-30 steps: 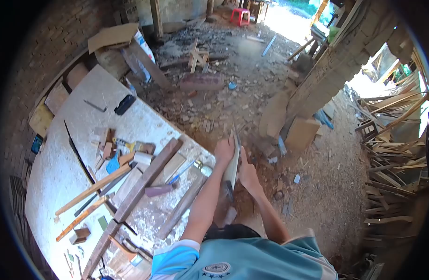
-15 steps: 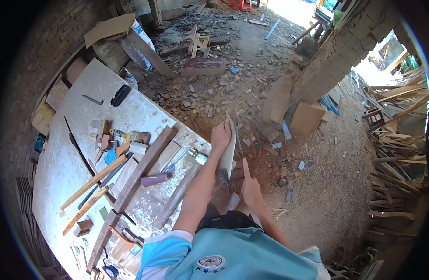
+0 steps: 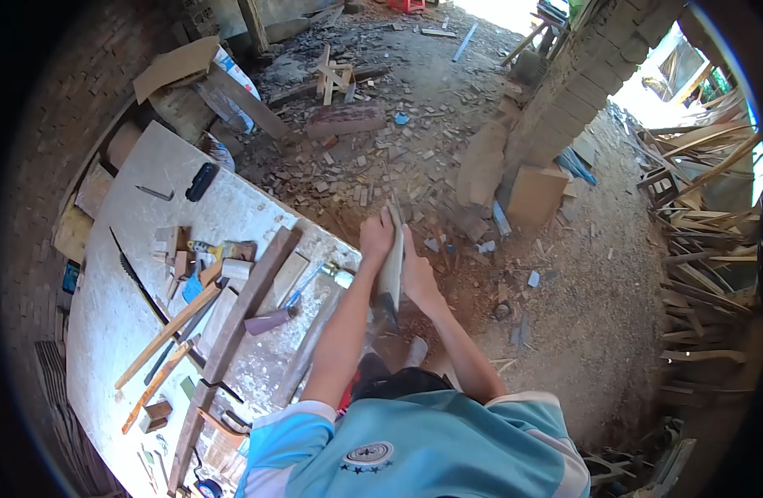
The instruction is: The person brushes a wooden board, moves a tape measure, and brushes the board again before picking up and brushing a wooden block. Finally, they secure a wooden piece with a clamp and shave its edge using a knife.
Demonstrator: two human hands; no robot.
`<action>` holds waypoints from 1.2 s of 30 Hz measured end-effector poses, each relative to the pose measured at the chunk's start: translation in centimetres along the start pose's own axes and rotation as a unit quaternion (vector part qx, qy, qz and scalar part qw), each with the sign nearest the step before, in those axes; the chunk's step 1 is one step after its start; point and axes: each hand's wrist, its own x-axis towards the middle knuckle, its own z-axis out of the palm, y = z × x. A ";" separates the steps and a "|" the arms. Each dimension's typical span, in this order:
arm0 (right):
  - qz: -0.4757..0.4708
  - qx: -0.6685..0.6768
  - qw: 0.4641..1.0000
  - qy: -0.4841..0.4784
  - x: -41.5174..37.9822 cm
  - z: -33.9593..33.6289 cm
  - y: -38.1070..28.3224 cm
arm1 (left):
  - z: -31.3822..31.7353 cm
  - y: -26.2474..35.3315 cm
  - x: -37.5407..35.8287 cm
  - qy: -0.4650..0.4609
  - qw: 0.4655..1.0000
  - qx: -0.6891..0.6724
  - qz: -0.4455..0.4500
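Timber strip (image 3: 391, 274), long and pale, stands out lengthwise in front of the person's body, just right of the table's edge and above the littered ground, its near end reaching a dark object (image 3: 386, 310) that may or may not be part of it; I cannot tell. The left hand (image 3: 377, 238) grips its left side near the far end, fingers wrapped round. The right hand (image 3: 417, 275) lies close against its right side, a little nearer the body, fingers pointing forward; whether it is closed around a tool cannot be told. Beside the left forearm, the pale table (image 3: 253, 206) carries a screwdriver-like tool (image 3: 338, 275) near its edge, then a purplish tapered piece (image 3: 267, 322) and a long dark beam (image 3: 247, 309). Left of the beam lie a light wooden stick (image 3: 167, 336) and a curved, toothed dark blade (image 3: 136, 272); a yellow-handled brush (image 3: 224, 249) rests among small blocks, and a black case (image 3: 201, 182) sits toward the far corner. Beyond, a reddish slab (image 3: 346, 120) lies on the chip-strewn floor. To the right, a cardboard piece (image 3: 535, 195) leans by a brick pillar (image 3: 564, 116), with heaped wood offcuts (image 3: 705, 290) farther over.
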 end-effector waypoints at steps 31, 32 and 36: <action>0.036 0.035 0.997 -0.062 -2.7 -3.1 -1.4 | 1.3 -1.6 0.8 0.050 0.997 0.030 0.047; 0.037 0.038 0.997 -0.062 -4.1 -3.7 -1.7 | 1.2 -1.4 0.6 0.060 0.997 0.027 0.050; 0.027 0.017 0.997 -0.075 -4.1 -5.6 -3.3 | 2.0 -2.3 1.5 0.070 0.995 0.037 0.058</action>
